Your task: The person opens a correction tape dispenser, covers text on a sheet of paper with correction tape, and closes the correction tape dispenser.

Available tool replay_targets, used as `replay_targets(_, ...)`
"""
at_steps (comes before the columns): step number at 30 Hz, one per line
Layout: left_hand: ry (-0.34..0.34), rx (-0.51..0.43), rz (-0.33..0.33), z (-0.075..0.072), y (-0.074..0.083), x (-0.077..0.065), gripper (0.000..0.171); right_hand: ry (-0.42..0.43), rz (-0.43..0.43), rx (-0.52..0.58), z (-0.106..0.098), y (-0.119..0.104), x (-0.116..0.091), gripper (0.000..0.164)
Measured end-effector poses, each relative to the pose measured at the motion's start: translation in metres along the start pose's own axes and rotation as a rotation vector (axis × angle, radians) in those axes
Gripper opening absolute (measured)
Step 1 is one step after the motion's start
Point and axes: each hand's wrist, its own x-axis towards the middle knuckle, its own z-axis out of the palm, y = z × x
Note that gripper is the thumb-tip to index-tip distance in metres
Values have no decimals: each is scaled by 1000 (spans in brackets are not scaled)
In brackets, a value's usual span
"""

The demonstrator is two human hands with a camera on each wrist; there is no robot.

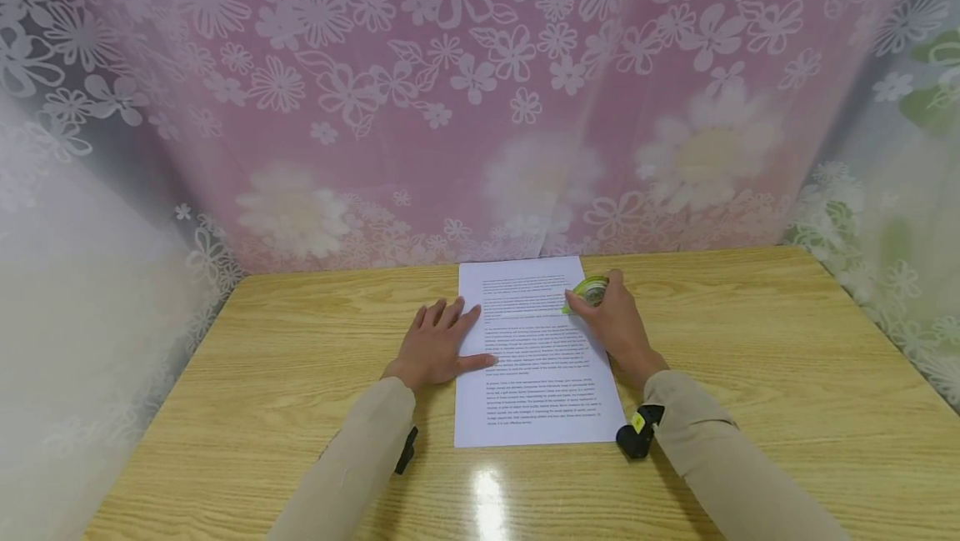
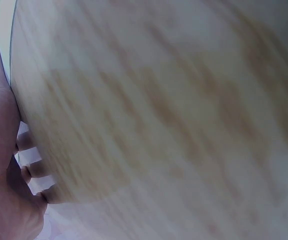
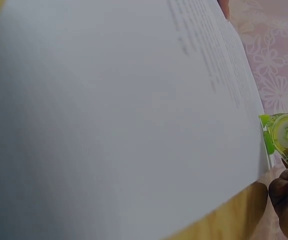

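Observation:
A white sheet of paper [image 1: 525, 349] with printed text lies on the wooden table. My left hand [image 1: 438, 345] rests with spread fingers across the sheet's left edge, the thumb pointing over the lines of print. In the left wrist view that hand [image 2: 0, 130] shows at the far left. My right hand [image 1: 621, 328] holds a green, see-through correction tape dispenser [image 1: 595, 292] at the sheet's upper right edge. The right wrist view shows the dispenser [image 3: 285, 134] with its round reel, its green tip close over the paper's edge; part of it is hidden by the fingers.
Wood-grained table [image 1: 300, 358] surrounds the sheet. Behind it hangs a pink flowered curtain [image 1: 420, 149], with pale flowered curtains at both sides. A black wrist device [image 1: 640, 433] sits at the right cuff, overlapping the sheet's lower right corner in the head view.

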Motion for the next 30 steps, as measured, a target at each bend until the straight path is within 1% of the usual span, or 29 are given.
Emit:
replay_targets(6,-9,1,0,1,0,0,87,5,-11,-5,-2,2,0,66)
replay_targets(12,-4,-20,14,2,-1,1,86,7,-13,-18,-5,6,2,66)
replay_targets(18,-15,-8,6,-1,-1,1,86,1,-6,-19,-7,7,2,68)
replay_targets(25,-25,-1,-4,-4,2,-1,87,1,-15,-8,-8,7,2,64)
replay_targets(30,-33,3,-8,-4,2,-1,88,12,-21,-34,-10,6,1,64)
